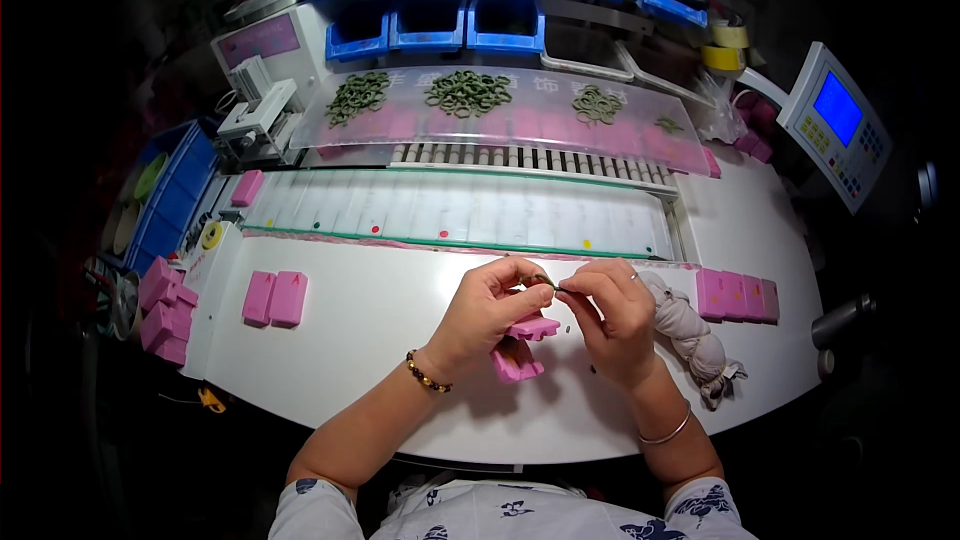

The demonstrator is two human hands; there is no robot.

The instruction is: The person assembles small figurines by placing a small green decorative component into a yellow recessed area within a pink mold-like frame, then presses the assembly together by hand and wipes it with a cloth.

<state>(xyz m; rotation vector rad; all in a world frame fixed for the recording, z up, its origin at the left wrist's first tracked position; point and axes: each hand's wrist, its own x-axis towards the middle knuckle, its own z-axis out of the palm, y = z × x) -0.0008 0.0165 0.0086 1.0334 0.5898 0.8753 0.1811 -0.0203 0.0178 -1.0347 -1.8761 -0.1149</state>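
My left hand (488,308) is closed, pinching a small dark-green ring-like piece (541,281) between thumb and forefinger. On its right side, my right hand (614,312) is closed too, with fingertips pinched at the end of that piece. What exactly lies between the right fingertips is too small to make out. Below my left fingers are two open pink mould halves (534,328), the lower mould half (517,361) showing a hollow. The left hand hides part of them, and I cannot tell whether its lower fingers grip them.
Pink blocks sit at left (274,298) and right (737,296). A twisted grey cloth (690,330) lies by my right hand. Beyond a glass-topped strip (460,208), a translucent sheet (540,130) bears heaps of green rings (468,93). Blue bins (417,28) and a control panel (838,125) stand behind.
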